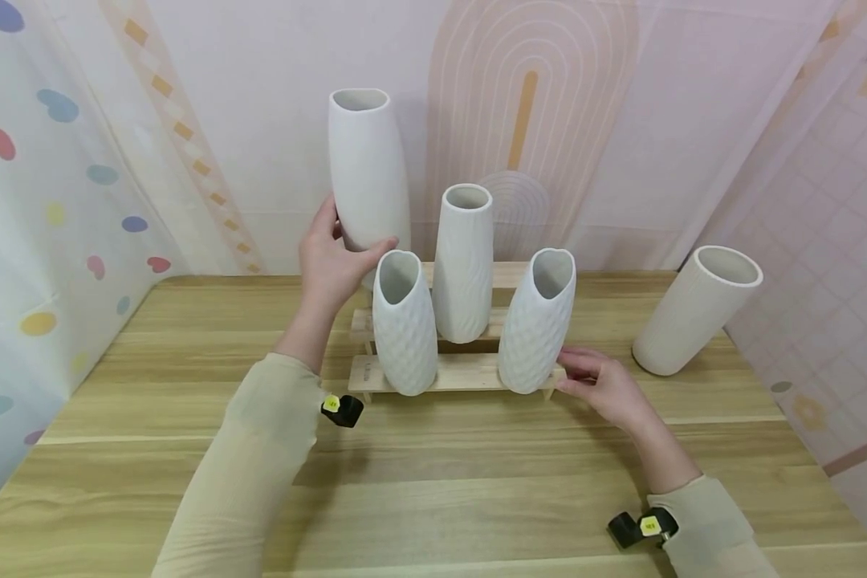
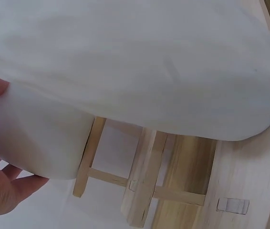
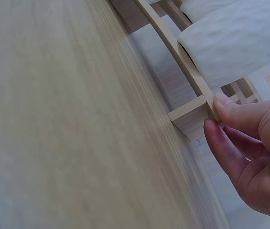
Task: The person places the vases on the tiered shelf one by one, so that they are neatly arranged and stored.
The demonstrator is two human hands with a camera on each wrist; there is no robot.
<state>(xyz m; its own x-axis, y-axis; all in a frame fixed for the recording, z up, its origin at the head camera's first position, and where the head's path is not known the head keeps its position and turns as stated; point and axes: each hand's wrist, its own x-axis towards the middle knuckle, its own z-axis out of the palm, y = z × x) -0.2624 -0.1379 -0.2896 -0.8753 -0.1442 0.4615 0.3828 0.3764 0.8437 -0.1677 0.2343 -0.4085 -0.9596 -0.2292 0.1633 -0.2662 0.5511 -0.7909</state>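
My left hand (image 1: 332,265) grips the lower part of a tall, smooth white vase (image 1: 368,177), upright at the stand's back left. In the left wrist view, thumb and fingers spread round this vase (image 2: 39,133) near its base, beside the top wooden slat. My right hand (image 1: 607,389) pinches the right end of the stepped wooden stand's (image 1: 470,372) lowest step between thumb and fingers, as the right wrist view also shows. Two dimpled white vases stand on that step, one left (image 1: 407,345) and one right (image 1: 535,345). A textured white vase (image 1: 465,273) occupies the middle step.
A ribbed off-white vase (image 1: 694,313) stands on the wood-grain table (image 1: 433,498) at the right, beyond my right hand. Patterned cloth (image 1: 260,120) hangs behind and along both sides of the table. The front left vase is close to my left wrist.
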